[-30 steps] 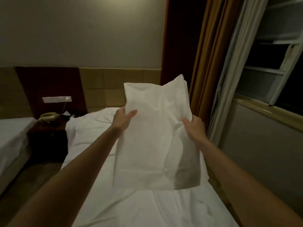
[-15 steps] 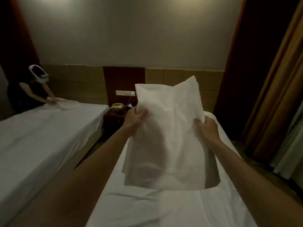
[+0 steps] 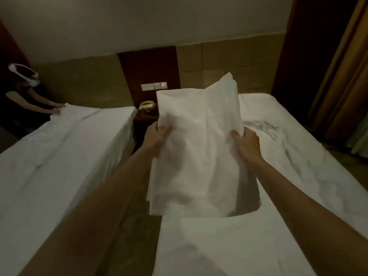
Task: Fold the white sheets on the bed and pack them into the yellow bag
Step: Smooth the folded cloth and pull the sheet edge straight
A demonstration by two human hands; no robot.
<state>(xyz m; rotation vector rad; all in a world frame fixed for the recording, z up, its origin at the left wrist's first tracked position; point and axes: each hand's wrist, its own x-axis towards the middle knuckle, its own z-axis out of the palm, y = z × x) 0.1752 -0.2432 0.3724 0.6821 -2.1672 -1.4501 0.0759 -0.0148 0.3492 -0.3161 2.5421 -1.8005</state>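
A folded white sheet [image 3: 199,140] hangs upright in the air over the left edge of the bed [image 3: 288,176]. My left hand [image 3: 157,138] grips its left edge with the thumb on the front. My right hand [image 3: 247,144] grips its right edge. The sheet's lower part sags toward the mattress. More white sheet lies rumpled on the bed behind and flat in front. No yellow bag is in view.
A second bed [image 3: 59,156] stands to the left, where another person [image 3: 23,96] smooths a sheet. A dark nightstand with a phone [image 3: 147,106] sits between the beds. Brown curtains [image 3: 342,76] hang at the right. A narrow floor strip [image 3: 129,226] runs between the beds.
My view has swung left, away from the window toward the second bed and the other person. Both hands keep hold of the folded sheet, which has tilted and come slightly lower.
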